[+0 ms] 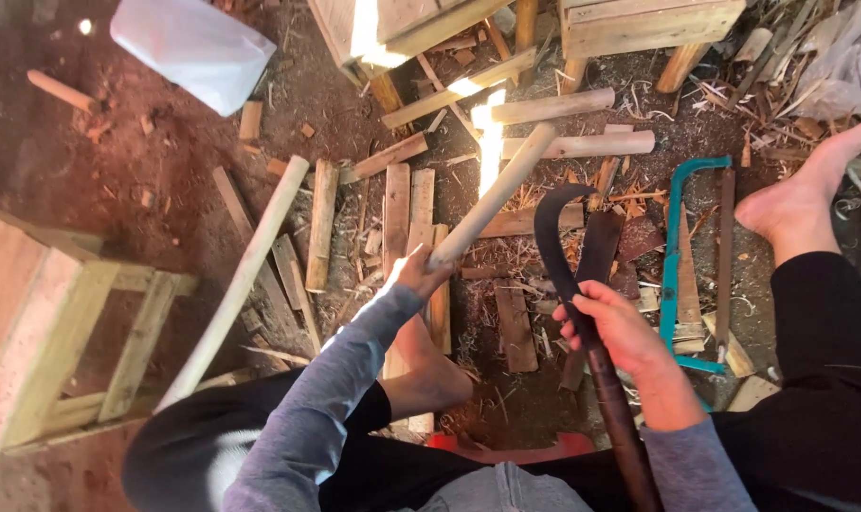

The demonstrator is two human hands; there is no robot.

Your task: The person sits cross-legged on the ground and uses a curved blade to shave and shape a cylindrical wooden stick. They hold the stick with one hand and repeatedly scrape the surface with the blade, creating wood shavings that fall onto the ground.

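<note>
At lower right, the right hand (612,327) has its grip closed round the dark handle of a curved blade (565,248), whose hooked tip points up at frame centre. Just left, the left hand (417,275) is wrapped round the lower end of a pale stick (495,195) slanting toward upper centre. Beyond lie wood scraps (407,204), a teal saw (675,256) at right, and a stool (61,322) at left.

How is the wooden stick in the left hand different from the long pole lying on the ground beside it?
The wooden stick is held by the left hand and points up and away; the long pole lies loose on the dirt. The stick looks shorter and catches bright sun near its far end, whereas the pole lies in shade. Both are pale, round, stripped wood, slanted the same way.
</note>
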